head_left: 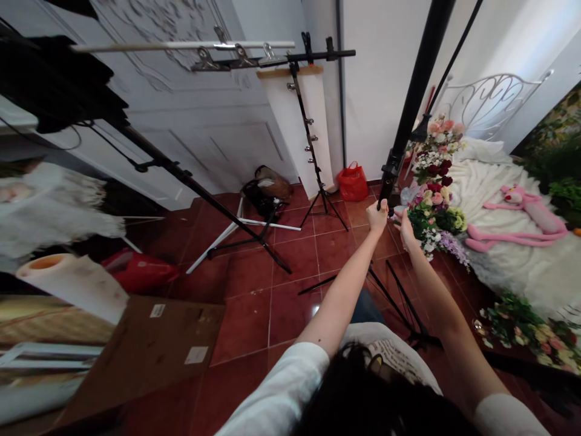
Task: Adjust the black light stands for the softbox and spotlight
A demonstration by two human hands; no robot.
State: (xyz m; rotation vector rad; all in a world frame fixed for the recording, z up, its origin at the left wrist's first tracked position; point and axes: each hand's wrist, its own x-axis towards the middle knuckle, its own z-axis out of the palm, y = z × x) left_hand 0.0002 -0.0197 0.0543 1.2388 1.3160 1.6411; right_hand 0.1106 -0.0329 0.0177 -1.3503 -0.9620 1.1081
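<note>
Head view: left fingers (384, 207) clamp a black pole (414, 91), grip of right fingers (401, 217) unclear, flowers (434, 198) beside.

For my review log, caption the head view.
Left hand grips a black stand pole above red floor tiles, right hand close beside.

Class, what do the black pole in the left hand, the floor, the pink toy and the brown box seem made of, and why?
Black pole: likely coated metal, smooth and straight, though plastic is possible.
Floor: probably glazed ceramic tile; shiny red squares, pale joints.
Pink toy: seemingly soft plush, with long limp limbs.
Brown box: probably matte cardboard, by its flat panels.
</note>
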